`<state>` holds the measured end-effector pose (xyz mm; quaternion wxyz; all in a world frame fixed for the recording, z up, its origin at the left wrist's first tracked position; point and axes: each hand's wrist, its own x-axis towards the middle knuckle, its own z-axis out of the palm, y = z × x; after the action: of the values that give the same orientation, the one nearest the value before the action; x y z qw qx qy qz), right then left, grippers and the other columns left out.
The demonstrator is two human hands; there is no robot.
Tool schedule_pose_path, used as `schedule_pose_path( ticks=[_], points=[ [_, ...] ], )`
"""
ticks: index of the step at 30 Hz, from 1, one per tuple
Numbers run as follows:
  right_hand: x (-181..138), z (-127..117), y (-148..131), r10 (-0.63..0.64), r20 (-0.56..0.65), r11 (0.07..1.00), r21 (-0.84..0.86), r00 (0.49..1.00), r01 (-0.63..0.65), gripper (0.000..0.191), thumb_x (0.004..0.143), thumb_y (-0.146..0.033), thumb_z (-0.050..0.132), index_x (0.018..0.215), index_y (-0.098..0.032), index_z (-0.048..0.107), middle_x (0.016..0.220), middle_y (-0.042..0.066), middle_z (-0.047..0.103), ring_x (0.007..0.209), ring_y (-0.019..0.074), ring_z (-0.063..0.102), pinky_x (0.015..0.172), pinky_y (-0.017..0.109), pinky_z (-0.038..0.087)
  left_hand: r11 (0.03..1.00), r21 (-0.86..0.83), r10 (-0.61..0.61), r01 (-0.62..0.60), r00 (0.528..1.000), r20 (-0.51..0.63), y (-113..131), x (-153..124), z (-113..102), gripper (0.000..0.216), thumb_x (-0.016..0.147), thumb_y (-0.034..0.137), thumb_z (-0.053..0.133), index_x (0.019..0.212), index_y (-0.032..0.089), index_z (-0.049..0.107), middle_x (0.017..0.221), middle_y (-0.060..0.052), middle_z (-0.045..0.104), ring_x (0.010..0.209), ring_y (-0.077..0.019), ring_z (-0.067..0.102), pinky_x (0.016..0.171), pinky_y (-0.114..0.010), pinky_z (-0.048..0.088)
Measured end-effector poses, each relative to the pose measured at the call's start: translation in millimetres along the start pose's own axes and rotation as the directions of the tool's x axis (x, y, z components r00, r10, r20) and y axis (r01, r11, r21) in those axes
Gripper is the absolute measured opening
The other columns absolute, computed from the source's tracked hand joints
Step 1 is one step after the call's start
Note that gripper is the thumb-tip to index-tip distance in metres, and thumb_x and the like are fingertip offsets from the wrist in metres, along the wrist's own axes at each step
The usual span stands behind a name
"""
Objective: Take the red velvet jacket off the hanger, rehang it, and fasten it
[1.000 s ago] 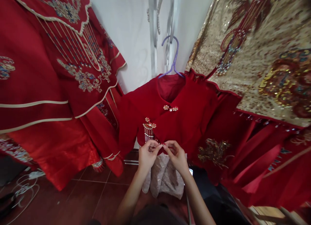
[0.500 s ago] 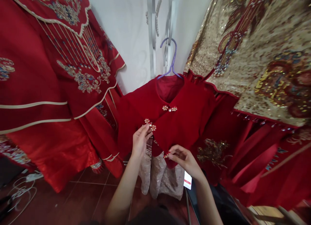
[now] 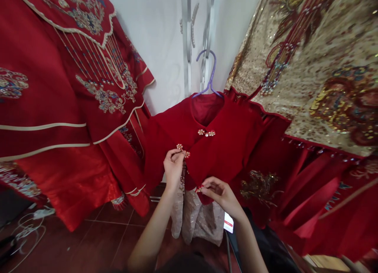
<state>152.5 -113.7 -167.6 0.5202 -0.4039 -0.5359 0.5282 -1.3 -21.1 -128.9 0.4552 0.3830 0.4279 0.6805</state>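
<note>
here the red velvet jacket (image 3: 230,147) hangs on a purple hanger (image 3: 210,74), between a red gown (image 3: 59,127) and a gold gown (image 3: 310,68). its neck clasp (image 3: 206,133) is joined. the left hand (image 3: 173,166) pinches the second clasp (image 3: 182,150); the right hand (image 3: 220,192) pinches the flap's lower edge. a second ago both hands met lower down.

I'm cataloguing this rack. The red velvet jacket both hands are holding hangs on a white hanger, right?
Not quite: the hanger is purple, not white, as the head view shows. The rest stands: the red velvet jacket hangs on it, the left hand pinching a pearl clasp, the right hand its lower edge.
</note>
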Motion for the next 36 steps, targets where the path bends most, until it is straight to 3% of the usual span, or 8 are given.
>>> schedule_pose_path(
  ticks=[4,7,9,12,21,26,31,36],
  points=[
    [-4.9,-9.9,-2.6,0.022,0.037,1.000,-0.012,0.999,-0.022,0.024,0.076,-0.038,0.076,0.088,-0.019,0.066,0.086,0.003,0.067,0.083,0.0146,0.064,0.077,0.026,0.052,0.823,0.360,0.488,-0.439,0.871,-0.053,10.6,-5.7,6.2,0.034,0.075,0.033,0.073,0.098,0.020,0.053,0.088,-0.001,0.054,0.072,-0.0108,0.053,0.067,-0.023,0.045],
    [-10.8,-21.0,-7.9,0.043,0.093,0.999,-0.030,0.995,-0.040,0.021,0.078,-0.036,0.074,0.089,-0.019,0.066,0.086,0.003,0.068,0.082,0.0140,0.064,0.078,0.027,0.052,0.405,0.536,0.700,-0.741,0.628,0.340,34.6,-4.4,18.1,0.018,0.085,0.031,0.065,0.101,0.023,0.063,0.104,-0.007,0.053,0.096,-0.0195,0.051,0.087,-0.034,0.043],
    [-14.4,-26.5,-12.4,0.044,0.084,0.998,-0.054,0.995,-0.039,0.021,0.078,-0.036,0.074,0.089,-0.019,0.066,0.086,0.003,0.067,0.082,0.0142,0.063,0.078,0.027,0.052,0.164,0.526,0.646,-0.834,0.494,0.582,50.9,3.3,27.8,0.022,0.091,0.031,0.057,0.111,0.027,0.064,0.118,-0.009,0.052,0.101,-0.0226,0.048,0.092,-0.041,0.039],
    [-18.6,-30.0,-19.0,0.040,0.056,0.997,-0.074,0.998,-0.036,0.022,0.077,-0.036,0.075,0.087,-0.019,0.066,0.084,0.002,0.066,0.080,0.0141,0.063,0.076,0.027,0.051,-0.016,0.485,0.548,-0.874,0.398,0.736,67.7,21.0,39.1,0.024,0.093,0.035,0.052,0.112,0.025,0.064,0.119,-0.010,0.054,0.102,-0.0251,0.046,0.093,-0.045,0.035],
    [-20.1,-27.7,-25.1,0.031,0.112,0.998,-0.064,0.993,-0.024,0.020,0.078,-0.035,0.075,0.087,-0.019,0.066,0.085,0.002,0.067,0.080,0.0137,0.063,0.076,0.027,0.052,-0.153,0.209,0.371,-0.966,0.140,0.918,93.0,46.0,54.3,0.014,0.088,0.023,0.052,0.095,0.021,0.065,0.111,-0.007,0.060,0.109,-0.0248,0.051,0.110,-0.057,0.023],
    [-18.4,-26.6,-24.7,0.023,0.148,0.997,-0.074,0.989,-0.012,0.021,0.078,-0.036,0.074,0.089,-0.020,0.066,0.085,0.002,0.067,0.081,0.0143,0.064,0.077,0.028,0.052,0.051,0.116,0.279,-0.992,0.126,0.952,96.4,56.0,61.5,0.016,0.082,0.017,0.053,0.089,0.025,0.065,0.092,-0.003,0.063,0.099,-0.0205,0.056,0.117,-0.061,0.015],
    [-15.0,-23.7,-28.2,0.004,0.143,0.998,-0.070,0.990,0.006,0.019,0.079,-0.034,0.073,0.089,-0.020,0.065,0.085,0.001,0.066,0.080,0.0135,0.063,0.076,0.027,0.051,0.386,0.130,0.295,-0.913,0.255,0.921,95.3,60.6,60.2,0.010,0.075,0.018,0.061,0.079,0.027,0.064,0.081,0.001,0.063,0.095,-0.0187,0.059,0.118,-0.060,0.016],
    [-9.4,-19.5,-28.9,-0.003,0.161,0.998,-0.054,0.987,0.012,0.016,0.080,-0.031,0.073,0.090,-0.021,0.065,0.085,0.000,0.065,0.080,0.0118,0.062,0.077,0.025,0.050,0.456,0.151,0.294,-0.877,0.309,0.905,95.7,57.9,57.1,0.005,0.080,0.024,0.061,0.082,0.024,0.065,0.086,-0.001,0.066,0.097,-0.0212,0.060,0.118,-0.061,0.010]
  ],
)
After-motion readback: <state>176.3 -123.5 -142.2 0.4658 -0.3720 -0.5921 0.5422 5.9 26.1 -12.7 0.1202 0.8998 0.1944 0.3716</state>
